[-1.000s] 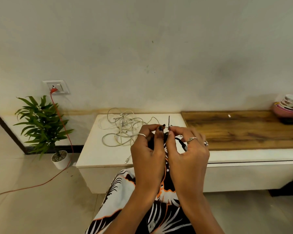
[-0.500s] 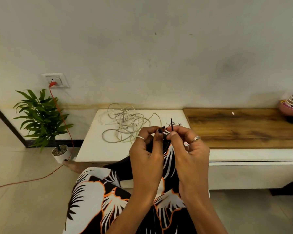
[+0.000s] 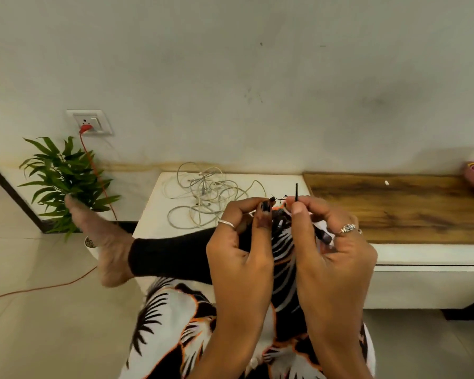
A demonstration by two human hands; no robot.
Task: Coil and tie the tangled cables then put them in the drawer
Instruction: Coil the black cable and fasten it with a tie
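Both hands pinching a thin black tie around a dark cable bundle

The left hand and right hand are curling fingers tightly around the black coiled cable, the thin black twist tie sticking up; tangled white cables are lying behind on the white low cabinet.

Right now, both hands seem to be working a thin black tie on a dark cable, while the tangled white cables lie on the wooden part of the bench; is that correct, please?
Not quite: the head view shows the tangled white cables lying on the white part of the bench, left of the wooden part. The rest holds: the left hand and right hand work a thin black tie on a dark cable.
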